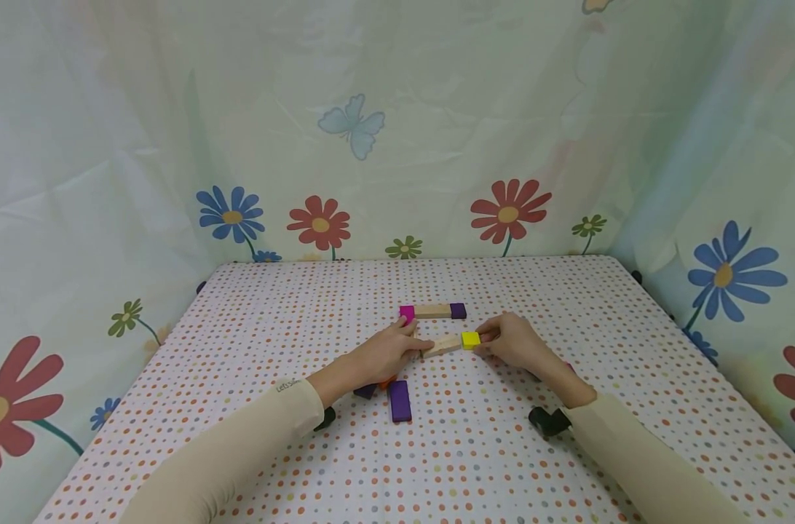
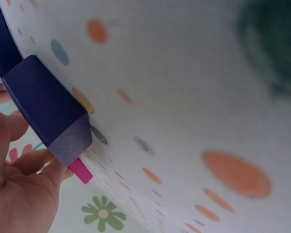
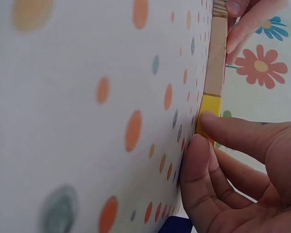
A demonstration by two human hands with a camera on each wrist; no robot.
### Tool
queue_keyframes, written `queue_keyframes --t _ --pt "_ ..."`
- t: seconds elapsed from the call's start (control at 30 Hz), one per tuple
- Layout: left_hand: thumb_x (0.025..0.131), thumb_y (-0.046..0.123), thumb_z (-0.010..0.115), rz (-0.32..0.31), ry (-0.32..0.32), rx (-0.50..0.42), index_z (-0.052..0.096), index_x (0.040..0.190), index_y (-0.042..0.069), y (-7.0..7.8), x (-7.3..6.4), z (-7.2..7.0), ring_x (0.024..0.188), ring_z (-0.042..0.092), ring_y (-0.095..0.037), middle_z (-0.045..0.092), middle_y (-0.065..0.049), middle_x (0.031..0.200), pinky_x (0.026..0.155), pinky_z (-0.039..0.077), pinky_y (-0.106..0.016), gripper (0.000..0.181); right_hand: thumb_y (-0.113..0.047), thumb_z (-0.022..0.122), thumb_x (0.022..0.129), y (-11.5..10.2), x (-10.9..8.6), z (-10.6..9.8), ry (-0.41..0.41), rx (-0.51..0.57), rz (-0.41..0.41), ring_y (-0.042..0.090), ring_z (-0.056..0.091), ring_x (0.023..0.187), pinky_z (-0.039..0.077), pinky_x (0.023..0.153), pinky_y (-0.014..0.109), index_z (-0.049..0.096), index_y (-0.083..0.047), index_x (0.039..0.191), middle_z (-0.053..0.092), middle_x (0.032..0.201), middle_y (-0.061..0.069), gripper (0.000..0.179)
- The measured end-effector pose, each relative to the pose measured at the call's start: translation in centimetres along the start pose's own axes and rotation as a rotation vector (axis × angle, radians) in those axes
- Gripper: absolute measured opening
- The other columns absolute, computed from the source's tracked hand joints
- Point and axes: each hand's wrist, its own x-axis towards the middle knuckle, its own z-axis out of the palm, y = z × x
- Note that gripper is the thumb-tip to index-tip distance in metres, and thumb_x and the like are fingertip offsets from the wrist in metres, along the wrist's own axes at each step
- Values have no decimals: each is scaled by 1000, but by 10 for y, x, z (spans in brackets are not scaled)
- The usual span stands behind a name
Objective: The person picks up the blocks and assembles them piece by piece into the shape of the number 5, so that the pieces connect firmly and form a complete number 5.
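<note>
In the head view my right hand [image 1: 514, 343] pinches a yellow cube [image 1: 471, 340] between thumb and fingers. The cube touches the end of a plain wooden block [image 1: 443, 345], which lies slightly slanted on the table. At that block's other end, the fingers of my left hand [image 1: 381, 354] hold it; the right wrist view shows them along the wooden block [image 3: 215, 60]. Just beyond the left fingertips, a magenta cube [image 1: 407, 312], another wooden block [image 1: 432, 311] and a purple cube [image 1: 458, 311] form a row. Part of a further wooden piece below the magenta cube is hidden by the left hand.
A purple block [image 1: 400, 402] lies nearer the front, by a partly hidden orange piece [image 1: 387, 383] and a dark block [image 1: 365, 391]. Something pink [image 1: 570, 367] shows behind the right wrist. The dotted table [image 1: 293, 291] meets a flowered curtain [image 1: 424, 145].
</note>
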Motion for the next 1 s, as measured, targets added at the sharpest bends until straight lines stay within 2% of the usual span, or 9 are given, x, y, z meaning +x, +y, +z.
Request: queue_keyframes --t 0.7,1.0 --pt "112 13 52 7 1 1 66 147 19 0 0 0 157 29 -53 40 -31 164 123 40 -59 38 -8 82 92 -1 -1 -1 -10 8 -13 14 66 70 58 63 26 69 10 128 72 104 18 42" --pt "112 11 52 17 11 -12 66 146 17 -2 0 1 156 30 -55 41 -32 163 124 38 -60 38 -12 79 95 8 -11 -23 20 -30 -25 17 72 78 62 69 30 69 9 130 74 110 22 41"
